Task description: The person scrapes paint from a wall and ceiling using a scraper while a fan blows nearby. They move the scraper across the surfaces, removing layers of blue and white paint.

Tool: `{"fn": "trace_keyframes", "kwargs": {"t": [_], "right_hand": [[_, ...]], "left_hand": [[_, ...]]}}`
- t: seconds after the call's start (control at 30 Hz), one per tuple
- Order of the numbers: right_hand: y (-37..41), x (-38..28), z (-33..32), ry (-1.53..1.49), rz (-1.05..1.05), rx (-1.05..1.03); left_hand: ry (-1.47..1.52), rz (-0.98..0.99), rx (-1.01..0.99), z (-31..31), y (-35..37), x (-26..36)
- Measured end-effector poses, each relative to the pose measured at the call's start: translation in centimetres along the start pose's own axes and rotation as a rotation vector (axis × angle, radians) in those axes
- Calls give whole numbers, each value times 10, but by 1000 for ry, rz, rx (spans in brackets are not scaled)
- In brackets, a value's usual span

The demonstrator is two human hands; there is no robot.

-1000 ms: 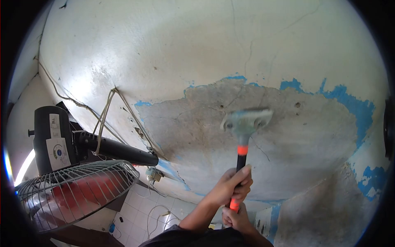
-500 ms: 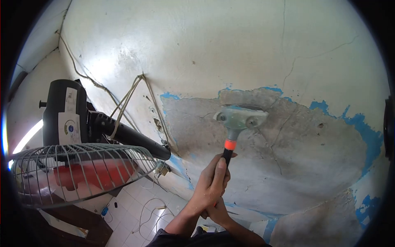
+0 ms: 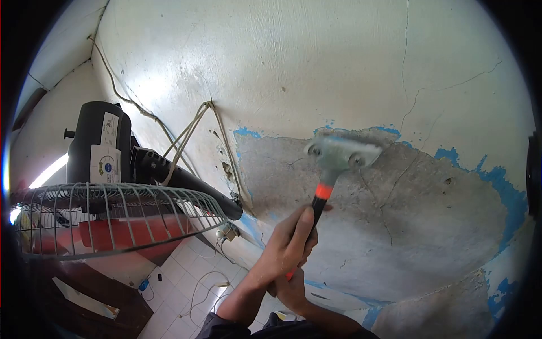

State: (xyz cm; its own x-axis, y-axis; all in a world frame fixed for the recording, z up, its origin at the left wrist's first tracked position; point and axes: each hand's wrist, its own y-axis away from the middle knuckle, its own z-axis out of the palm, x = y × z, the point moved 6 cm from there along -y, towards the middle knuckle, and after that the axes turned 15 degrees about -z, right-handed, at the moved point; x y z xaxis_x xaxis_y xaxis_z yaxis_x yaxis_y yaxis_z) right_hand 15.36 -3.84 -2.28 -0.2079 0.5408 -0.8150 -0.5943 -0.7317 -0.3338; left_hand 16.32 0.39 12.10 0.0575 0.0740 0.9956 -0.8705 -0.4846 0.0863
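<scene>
A long-handled scraper (image 3: 337, 153) lies with its wide grey head against the upper part of a bare grey patch (image 3: 440, 226) on the wall. Its head has two round knobs, and its black handle carries an orange band. My left hand (image 3: 289, 240) is closed around the handle below the band, thumb along it. Lower down, my right hand (image 3: 291, 291) grips the handle's end, partly hidden by my left wrist. Flaking blue paint (image 3: 505, 189) borders the patch, beside pale painted wall (image 3: 339, 56) with thin cracks.
A black fan (image 3: 99, 147) with a wire guard (image 3: 121, 226) and red centre juts in at the left. Cords (image 3: 186, 135) hang from a nail beside it. Below are a tiled floor (image 3: 175, 271) with a loose cable (image 3: 195, 296) and dark wooden furniture (image 3: 101, 288).
The scraper head has moved slightly up and right in view, its handle tilting further right. The wall has shifted right in view, and the fan appears slightly higher. Both hands keep hold.
</scene>
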Motion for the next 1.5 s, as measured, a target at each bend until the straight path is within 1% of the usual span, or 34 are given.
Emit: {"fn": "trace_keyframes", "kwargs": {"t": [0.1,0.2,0.33,0.43,0.53,0.6,0.67,0.77,0.87,0.97,1.03,1.07,1.17,1.27,1.33,1.37,1.47,1.5], "right_hand": [[-2,0,11,-39,-7,1],[12,7,8,-6,15,15],[4,-2,8,86,-24,22],[3,-3,12,-19,44,7],[15,1,11,-62,109,57],[6,0,8,-4,52,23],[-1,-7,9,56,35,-25],[0,-4,17,-86,29,-7],[11,-7,14,-56,74,-7],[2,-15,11,9,37,-52],[2,-15,13,-67,69,-42],[1,-15,15,-103,79,-44],[15,-3,4,2,97,-44],[3,-16,1,18,109,-41],[5,-18,4,-4,108,-68],[1,-19,7,-16,97,-90],[13,-8,4,-20,125,-28],[8,-10,2,-7,94,-38]], "left_hand": [[-4,-24,-47,-4,0,7],[-25,-14,-2,-5,6,-2],[-15,-35,-31,-3,6,3],[-19,-39,-27,-4,5,7],[2,-38,-30,-3,7,0],[5,-49,-37,-3,6,-2],[-4,-66,-37,-2,3,9],[-4,-65,-27,-4,4,9],[-8,-30,0,-2,6,3],[-7,-45,4,0,6,4],[-8,-71,16,0,5,12],[-3,-53,21,-1,5,10],[9,-11,22,0,5,-1],[6,-25,3,3,4,1],[6,-57,7,2,2,8],[1,-42,17,1,1,8],[-8,-36,36,2,4,-1],[-14,-40,33,3,4,0]]}}
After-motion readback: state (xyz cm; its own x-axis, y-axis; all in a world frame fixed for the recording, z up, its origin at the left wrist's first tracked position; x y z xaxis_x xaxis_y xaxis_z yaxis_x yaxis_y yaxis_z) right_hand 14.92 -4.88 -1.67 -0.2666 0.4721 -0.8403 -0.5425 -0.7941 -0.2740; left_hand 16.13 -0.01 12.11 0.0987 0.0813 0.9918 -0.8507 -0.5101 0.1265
